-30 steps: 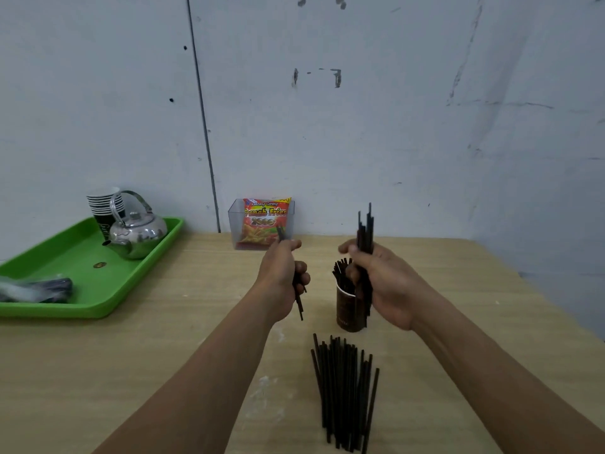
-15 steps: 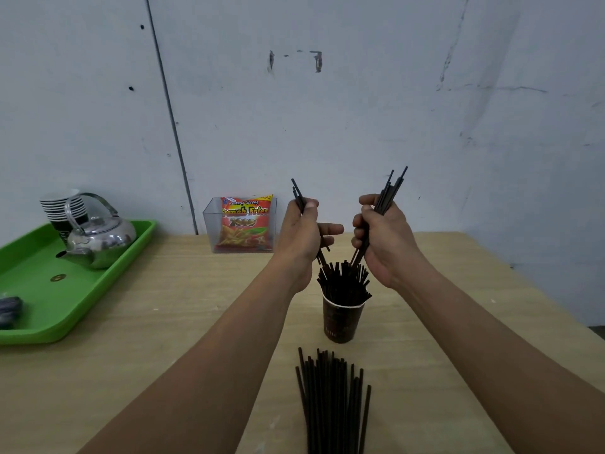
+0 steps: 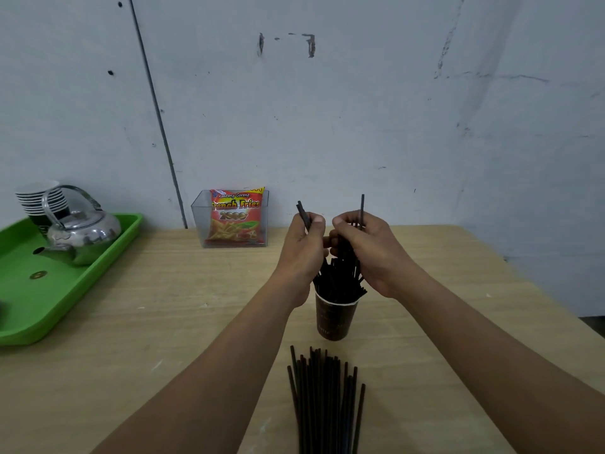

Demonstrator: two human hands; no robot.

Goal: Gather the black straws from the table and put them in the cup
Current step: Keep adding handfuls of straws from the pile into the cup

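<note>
A dark brown paper cup point(image 3: 334, 319) stands on the wooden table point(image 3: 163, 322), with several black straws point(image 3: 339, 276) fanned out of its mouth. Just above the cup, my left hand point(image 3: 302, 253) grips a few straws whose tips stick up past the thumb. Close beside it on the right, my right hand point(image 3: 370, 253) holds one or more straws, one tip pointing straight up, their lower ends down among those in the cup. A loose bundle of black straws point(image 3: 322, 398) lies flat on the table in front of the cup.
A green tray point(image 3: 49, 296) at the left carries a steel kettle point(image 3: 80, 232) and a stack of paper cups point(image 3: 39, 199). A clear box with a red snack bag point(image 3: 235, 217) stands against the wall. The table's right edge runs diagonally near my right forearm.
Both hands have come closer together and lower over the cup. The straws in my right hand have slid down, so less of them shows above the fist.
</note>
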